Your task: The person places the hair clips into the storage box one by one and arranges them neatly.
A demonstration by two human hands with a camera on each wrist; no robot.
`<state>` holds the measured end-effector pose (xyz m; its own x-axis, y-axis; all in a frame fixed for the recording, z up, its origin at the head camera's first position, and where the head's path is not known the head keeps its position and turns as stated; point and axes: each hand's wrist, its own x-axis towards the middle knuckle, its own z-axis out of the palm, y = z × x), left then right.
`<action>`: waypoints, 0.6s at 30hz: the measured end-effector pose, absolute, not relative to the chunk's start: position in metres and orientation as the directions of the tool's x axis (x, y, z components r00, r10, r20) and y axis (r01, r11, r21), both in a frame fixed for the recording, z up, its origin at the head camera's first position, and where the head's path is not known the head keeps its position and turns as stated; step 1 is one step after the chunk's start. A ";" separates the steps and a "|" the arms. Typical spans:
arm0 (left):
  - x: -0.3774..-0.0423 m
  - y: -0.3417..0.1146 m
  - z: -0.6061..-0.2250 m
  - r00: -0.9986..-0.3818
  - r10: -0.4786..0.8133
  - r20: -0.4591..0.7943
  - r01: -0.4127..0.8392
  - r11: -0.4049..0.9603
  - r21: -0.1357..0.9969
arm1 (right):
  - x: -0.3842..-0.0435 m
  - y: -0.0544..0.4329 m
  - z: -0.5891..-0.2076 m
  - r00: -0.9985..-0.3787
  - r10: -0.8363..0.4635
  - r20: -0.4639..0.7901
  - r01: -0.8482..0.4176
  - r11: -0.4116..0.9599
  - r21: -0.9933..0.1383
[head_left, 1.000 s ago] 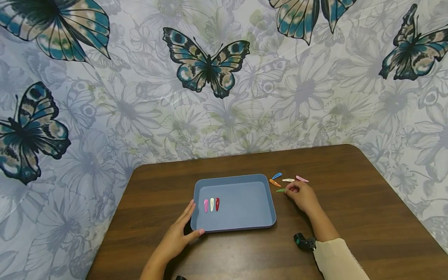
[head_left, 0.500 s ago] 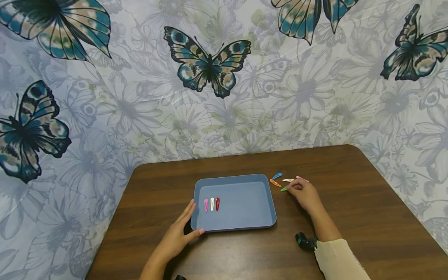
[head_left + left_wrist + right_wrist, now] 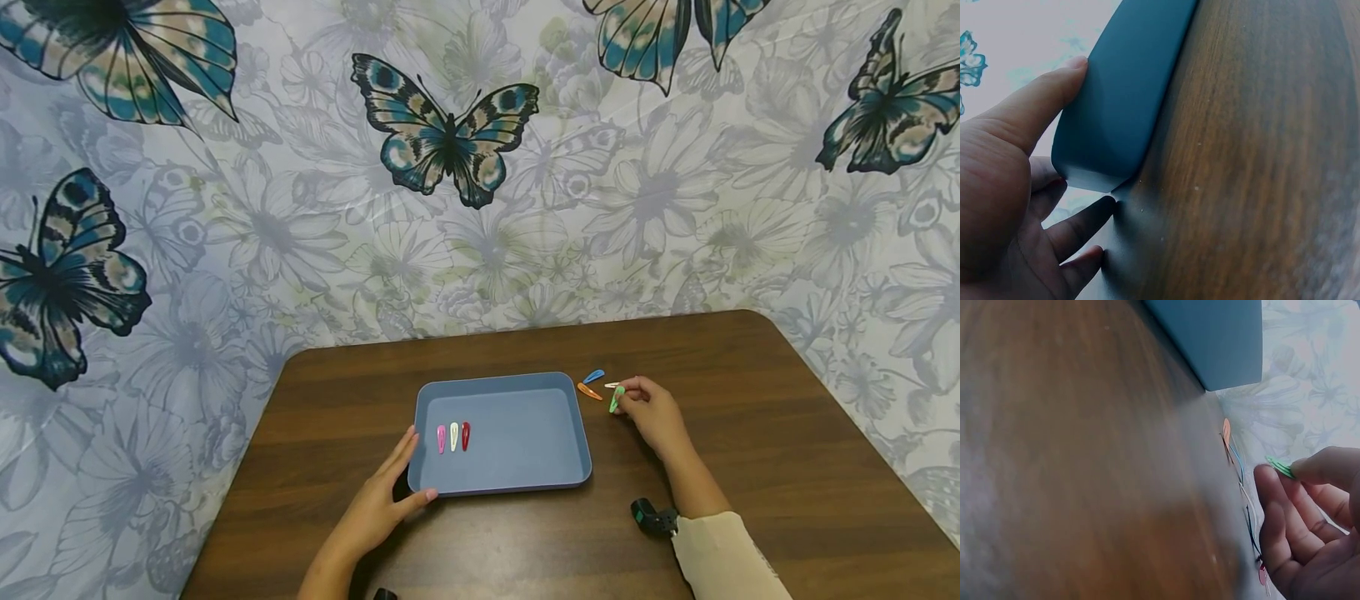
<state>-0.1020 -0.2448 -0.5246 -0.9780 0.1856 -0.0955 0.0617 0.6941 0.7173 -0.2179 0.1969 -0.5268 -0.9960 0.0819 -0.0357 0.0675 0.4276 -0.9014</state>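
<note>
My right hand (image 3: 651, 415) pinches a green snap hair clip (image 3: 617, 399) between thumb and fingertips, right of the blue-grey tray (image 3: 517, 442). In the right wrist view the green clip stands out past the thumb tip. My left hand (image 3: 367, 517) rests at the tray's front left corner, thumb on the front rim and fairly straight fingers along the left side. Inside the tray, at its left, a pink clip (image 3: 441, 439), a white clip (image 3: 453, 437) and a red clip (image 3: 466, 437) lie in an upright row.
Beyond the tray's right edge lie an orange clip (image 3: 589, 392), a blue clip (image 3: 594, 376) and a cream clip (image 3: 612, 385), partly covered by the right hand. A pink clip (image 3: 1262, 574) shows in the right wrist view. Behind the brown table (image 3: 525, 550) hangs a butterfly-patterned cloth (image 3: 645, 275).
The green clip has come up from the table in my right hand and turned from lying flat to nearly upright. My left hand and the tray have stayed put.
</note>
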 end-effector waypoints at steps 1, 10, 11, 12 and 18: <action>-0.102 -0.245 -0.524 -0.978 0.185 -0.094 0.063 0.695 0.717 | -0.218 0.197 -0.527 -0.996 0.081 -0.036 0.067 0.421 -0.904; -0.102 -0.245 -0.523 -0.978 0.184 -0.100 0.059 0.701 0.710 | -0.217 0.193 -0.522 -0.998 0.053 -0.045 0.062 0.387 -0.920; -0.102 -0.245 -0.523 -0.978 0.184 -0.101 0.059 0.701 0.711 | -0.216 0.193 -0.522 -0.998 0.053 -0.040 0.057 0.391 -0.919; -0.102 -0.245 -0.523 -0.978 0.185 -0.102 0.058 0.700 0.711 | -0.216 0.192 -0.521 -0.998 0.050 -0.035 0.051 0.393 -0.918; -0.102 -0.245 -0.523 -0.978 0.183 -0.101 0.057 0.699 0.713 | -0.215 0.191 -0.521 -0.999 0.039 -0.008 0.021 0.355 -0.935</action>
<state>-0.1018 -0.2451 -0.5234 -0.9778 0.1834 -0.1012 0.0573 0.6990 0.7128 -0.2151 0.1906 -0.5210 -0.9992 0.0386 -0.0079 0.0211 0.3546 -0.9348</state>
